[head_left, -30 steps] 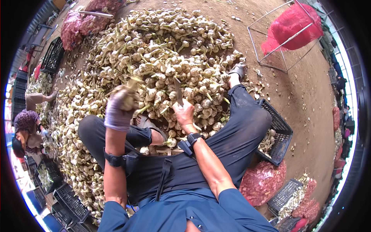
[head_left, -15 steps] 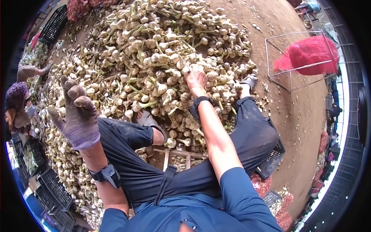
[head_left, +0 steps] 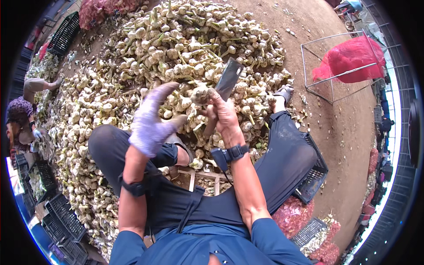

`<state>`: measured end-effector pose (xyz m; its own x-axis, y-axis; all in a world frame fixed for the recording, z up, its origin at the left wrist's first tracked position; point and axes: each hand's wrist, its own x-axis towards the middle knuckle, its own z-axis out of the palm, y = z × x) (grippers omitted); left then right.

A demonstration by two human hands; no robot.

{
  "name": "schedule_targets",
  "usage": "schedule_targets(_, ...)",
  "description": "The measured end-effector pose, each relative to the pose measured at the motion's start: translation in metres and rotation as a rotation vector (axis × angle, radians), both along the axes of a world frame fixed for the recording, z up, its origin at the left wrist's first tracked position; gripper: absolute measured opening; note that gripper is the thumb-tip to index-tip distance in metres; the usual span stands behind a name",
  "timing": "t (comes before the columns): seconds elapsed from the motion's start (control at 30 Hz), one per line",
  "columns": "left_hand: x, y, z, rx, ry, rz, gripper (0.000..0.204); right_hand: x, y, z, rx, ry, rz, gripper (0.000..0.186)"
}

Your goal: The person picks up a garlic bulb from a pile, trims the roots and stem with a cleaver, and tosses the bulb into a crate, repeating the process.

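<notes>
My right hand (head_left: 226,117) is closed round a broad, dark-bladed cleaver (head_left: 230,76), its blade tilted up and away with a hole near the end. A garlic bulb (head_left: 201,95) is held at the thumb of the same hand, beside the blade. To the left of that bulb, my left hand (head_left: 152,121), in a purple-grey knitted glove, has its fingers and thumb spread around nothing. Beneath both hands lies a large heap of garlic bulbs (head_left: 137,57) with stems attached.
My knees and sandalled feet sit among the garlic. Beside my right leg are a black crate (head_left: 314,170) and filled red net bags (head_left: 293,216). A metal frame with a red net bag (head_left: 351,62) stands at right. Another person (head_left: 22,115) works at far left, near stacked black crates (head_left: 64,216).
My right hand has drawn back from the heap and turned, raising the cleaver with a garlic bulb at the thumb. My left hand has swung rightward from the far left towards the bulb.
</notes>
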<state>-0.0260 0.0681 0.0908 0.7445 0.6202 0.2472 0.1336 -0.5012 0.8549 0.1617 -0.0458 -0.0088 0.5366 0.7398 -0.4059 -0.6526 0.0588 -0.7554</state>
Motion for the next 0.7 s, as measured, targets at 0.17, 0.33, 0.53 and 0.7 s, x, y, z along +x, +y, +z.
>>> schedule_targets(0.17,0.028,-0.022,-0.017,0.131,0.018,-0.070,0.074,-0.015,-0.022,0.043,0.165,0.149,0.112,0.029)
schedule_targets(0.33,0.044,-0.036,-0.007,-0.305,-0.119,-0.138,0.077,-0.015,-0.042,0.076,0.120,0.064,0.072,0.030)
schedule_targets(0.53,0.056,-0.057,-0.022,-0.643,-0.166,-0.225,0.073,-0.017,-0.089,0.090,-0.041,-0.554,-0.052,0.031)
schedule_targets(0.7,0.068,-0.068,-0.025,-0.511,0.014,-0.274,0.063,-0.011,-0.109,0.062,-0.278,-1.480,-0.194,0.025)
